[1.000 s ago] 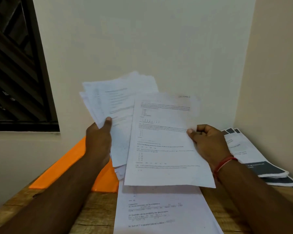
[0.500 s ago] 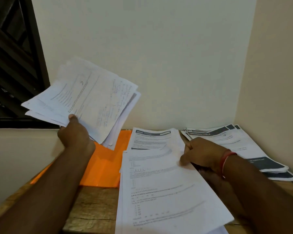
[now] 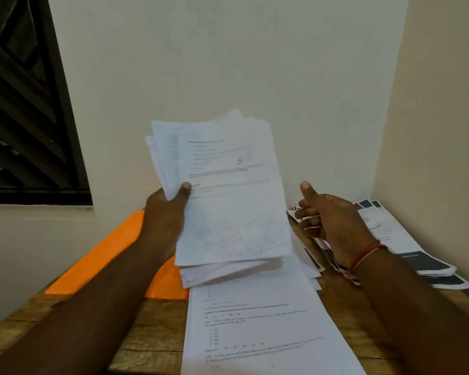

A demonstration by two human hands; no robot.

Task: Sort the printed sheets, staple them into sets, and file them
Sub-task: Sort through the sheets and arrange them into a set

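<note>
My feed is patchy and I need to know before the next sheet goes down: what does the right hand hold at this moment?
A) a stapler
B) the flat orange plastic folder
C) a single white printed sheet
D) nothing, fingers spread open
D: the right hand is empty, thumb up and fingers spread, beside the fanned stack of white printed sheets that the left hand grips.

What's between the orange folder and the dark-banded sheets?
Head view: a pile of white printed sheets lies there; the stack in the left hand hides its far end.
</note>
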